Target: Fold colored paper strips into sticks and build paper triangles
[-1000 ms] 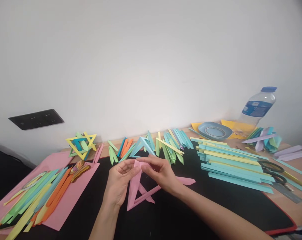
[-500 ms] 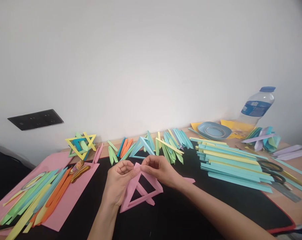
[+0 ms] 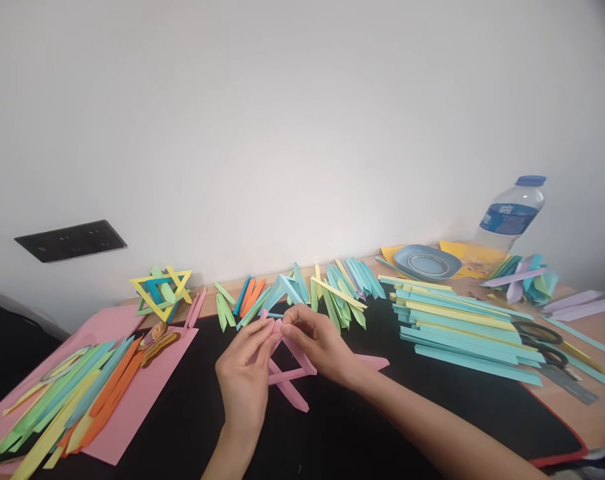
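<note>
Both my hands meet over a black mat (image 3: 192, 413) at the table's middle. They hold a pink folded-paper triangle (image 3: 292, 373) made of strips. My left hand (image 3: 245, 377) is turned with its back toward me, and its fingertips pinch the triangle's top corner. My right hand (image 3: 318, 341) pinches the same corner from the right. A loose pink strip (image 3: 372, 362) lies on the mat just behind my right wrist.
Green, yellow and orange strips (image 3: 72, 397) lie on pink paper at the left. A yellow-green paper star (image 3: 161, 289) stands near the wall. Folded pieces (image 3: 302, 293) line the mat's far edge. Blue strips (image 3: 457, 320), scissors (image 3: 545, 340), a blue dish (image 3: 427, 261) and a bottle (image 3: 512, 213) are at the right.
My left hand has turned from palm-up to back-up. The pink triangle has tilted and drawn closer under both hands, with its top corner now pinched between them.
</note>
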The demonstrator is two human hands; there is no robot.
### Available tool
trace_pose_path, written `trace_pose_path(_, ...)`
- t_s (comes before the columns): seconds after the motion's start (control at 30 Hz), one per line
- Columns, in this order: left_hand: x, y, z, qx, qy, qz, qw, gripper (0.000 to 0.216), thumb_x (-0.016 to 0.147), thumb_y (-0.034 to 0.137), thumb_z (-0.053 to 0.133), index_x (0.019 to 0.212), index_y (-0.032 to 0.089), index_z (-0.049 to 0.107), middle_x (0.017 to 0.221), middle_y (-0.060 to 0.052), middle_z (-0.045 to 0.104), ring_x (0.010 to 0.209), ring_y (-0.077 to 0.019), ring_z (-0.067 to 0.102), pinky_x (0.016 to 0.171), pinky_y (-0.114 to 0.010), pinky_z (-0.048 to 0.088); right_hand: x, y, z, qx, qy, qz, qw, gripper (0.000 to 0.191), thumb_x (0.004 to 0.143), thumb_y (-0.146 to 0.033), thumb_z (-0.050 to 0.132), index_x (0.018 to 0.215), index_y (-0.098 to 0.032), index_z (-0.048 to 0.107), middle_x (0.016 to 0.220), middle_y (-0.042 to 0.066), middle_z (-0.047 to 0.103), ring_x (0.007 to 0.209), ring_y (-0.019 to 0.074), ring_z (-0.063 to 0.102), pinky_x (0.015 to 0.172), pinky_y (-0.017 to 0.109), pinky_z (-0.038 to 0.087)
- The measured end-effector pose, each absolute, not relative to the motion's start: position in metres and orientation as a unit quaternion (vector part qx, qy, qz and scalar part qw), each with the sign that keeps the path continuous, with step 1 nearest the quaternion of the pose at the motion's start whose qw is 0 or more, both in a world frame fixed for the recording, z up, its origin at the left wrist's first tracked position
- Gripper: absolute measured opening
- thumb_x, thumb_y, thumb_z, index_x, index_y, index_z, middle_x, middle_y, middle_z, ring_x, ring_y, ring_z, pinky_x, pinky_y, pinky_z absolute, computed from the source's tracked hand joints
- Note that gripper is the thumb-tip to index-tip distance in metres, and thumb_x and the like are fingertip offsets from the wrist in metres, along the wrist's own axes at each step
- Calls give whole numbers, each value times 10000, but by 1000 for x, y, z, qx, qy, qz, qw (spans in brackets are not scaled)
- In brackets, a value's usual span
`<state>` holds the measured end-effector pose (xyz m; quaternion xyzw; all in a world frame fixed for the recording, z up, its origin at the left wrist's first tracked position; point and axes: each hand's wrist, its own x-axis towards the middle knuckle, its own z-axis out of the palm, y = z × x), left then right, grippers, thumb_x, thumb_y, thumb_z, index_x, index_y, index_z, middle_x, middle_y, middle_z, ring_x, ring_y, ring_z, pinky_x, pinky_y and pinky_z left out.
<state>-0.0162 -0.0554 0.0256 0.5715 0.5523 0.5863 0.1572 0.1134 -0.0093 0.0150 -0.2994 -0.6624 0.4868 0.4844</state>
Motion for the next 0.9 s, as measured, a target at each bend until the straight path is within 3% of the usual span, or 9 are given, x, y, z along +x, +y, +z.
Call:
trace_pose_path(0.13, -13, -61, 25, 629, 523, 569, 83, 183, 788, 207, 617, 896, 263, 754, 941, -55, 712, 929, -235, 627, 859, -359, 490, 111, -13, 15, -292, -672, 428, 529, 208, 882, -351, 493, 756, -188, 522, 816, 26, 502, 790, 151, 490, 740, 297, 426)
trace_pose_path(0.33, -26, -58, 33, 649, 525, 536, 123, 85, 759, 221, 658, 746, 254, 735, 784, -44, 684, 919, -238, 590, 767, -324, 487, 114, -14, 19, -292, -704, 393, 515, 150, 864, -268, 513, 737, -192, 537, 851, 40, 480, 882, 176, 486, 808, 327, 430)
trace_pose_path(0.47, -28, -56, 34, 653, 515, 541, 126, 98, 761, 216, 655, 785, 253, 743, 772, -51, 665, 871, -229, 579, 727, -310, 481, 118, -11, 26, -270, -718, 390, 509, 47, 838, -251, 562, 828, -206, 549, 883, 31, 542, 885, 172, 512, 809, 325, 432)
trace_pose_path(0.7, -29, -58, 33, 663, 513, 526, 141, 105, 774, 198, 639, 782, 244, 732, 765, -32, 643, 804, -191, 579, 685, -269, 466, 121, -2, 35, -235, -759, 393, 463, 134, 853, -271, 571, 743, -196, 561, 792, 11, 589, 780, 147, 536, 731, 288, 431)
trace_pose_path(0.9, -31, -61, 44, 668, 506, 520, 165, 82, 774, 200, 640, 748, 222, 715, 738, -34, 642, 770, -187, 583, 673, -269, 465, 116, -10, 34, -209, -794, 234, 521, 149, 898, -168, 455, 768, -184, 526, 781, 51, 568, 753, 159, 517, 673, 299, 442)
